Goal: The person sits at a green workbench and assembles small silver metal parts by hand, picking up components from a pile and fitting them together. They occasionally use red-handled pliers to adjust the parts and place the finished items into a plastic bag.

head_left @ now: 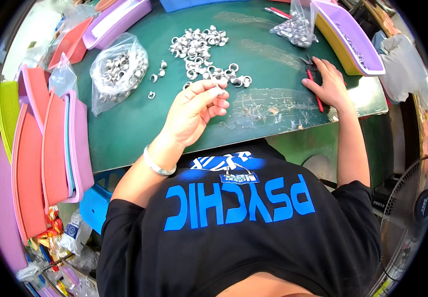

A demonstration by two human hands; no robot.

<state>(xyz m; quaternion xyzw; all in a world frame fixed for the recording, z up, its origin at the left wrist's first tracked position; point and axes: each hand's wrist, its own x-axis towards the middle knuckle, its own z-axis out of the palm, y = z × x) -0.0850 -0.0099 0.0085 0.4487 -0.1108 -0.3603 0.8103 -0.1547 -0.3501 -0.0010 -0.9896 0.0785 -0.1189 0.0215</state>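
Silvery metal shows in the head view: we pinch a small piece [219, 90] between the thumb and fingers of our left hand [194, 106], near the loose rings [196, 52] on the green bench [125, 126]; our right hand [330, 83], well apart, lies over the red-handled pliers [319, 102], and we cannot tell whether its fingers close on them; we judge it best to pinch lightly, leave the piece's face uncovered and gather both handles evenly; the pliers' long axis runs mostly away from us, head far and slightly left; the piece is too small for us to read its direction.
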